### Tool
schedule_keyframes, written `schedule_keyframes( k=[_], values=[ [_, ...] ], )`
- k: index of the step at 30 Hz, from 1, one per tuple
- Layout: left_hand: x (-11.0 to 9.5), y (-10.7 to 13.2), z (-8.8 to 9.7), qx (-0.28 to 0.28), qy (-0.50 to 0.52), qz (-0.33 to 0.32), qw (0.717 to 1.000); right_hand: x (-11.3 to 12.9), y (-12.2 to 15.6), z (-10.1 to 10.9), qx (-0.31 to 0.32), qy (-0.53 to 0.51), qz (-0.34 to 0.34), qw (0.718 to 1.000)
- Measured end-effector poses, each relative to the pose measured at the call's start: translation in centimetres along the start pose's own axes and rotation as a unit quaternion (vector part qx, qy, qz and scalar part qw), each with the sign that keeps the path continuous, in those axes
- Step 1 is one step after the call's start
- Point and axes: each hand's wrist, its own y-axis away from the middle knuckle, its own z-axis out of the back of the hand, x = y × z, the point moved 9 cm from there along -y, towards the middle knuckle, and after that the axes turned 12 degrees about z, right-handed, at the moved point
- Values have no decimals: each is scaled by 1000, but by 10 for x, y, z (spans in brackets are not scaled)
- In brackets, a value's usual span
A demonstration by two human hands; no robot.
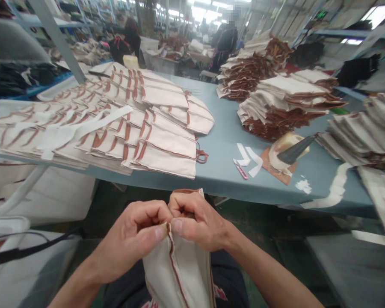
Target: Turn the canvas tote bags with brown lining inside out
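Observation:
Over my lap hangs a cream fabric piece (189, 265) with brown seam edging, its top edge pinched between both hands. My left hand (137, 233) grips the edge just left of the brown seam, thumb on the near side. Right beside it, my right hand (195, 220) pinches the same edge, its fingers curled behind the fabric. The two thumbs nearly meet at the seam. A strip of brown edge shows above my right hand. What lies behind the curled fingers is hidden.
Overlapping cream pieces (167, 149) cover the left of the blue-grey table (218, 167). Pink-handled snips (241, 170), white strips (254, 161) and a pot with a grey-handled tool (293, 150) lie at right. Fabric stacks (276, 102) stand behind. Two people are in the background.

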Motion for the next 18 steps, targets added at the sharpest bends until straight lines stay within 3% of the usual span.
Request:
schedule_keyframes(
  k=[6, 18],
  values=[
    [3, 2, 1, -17, 15, 19, 1000, -2, -1, -1, 0, -9, 12, 1000],
    [-29, 7, -1, -65, -117, -36, 990, 32, -3, 12, 23, 146, 33, 988]
  ],
)
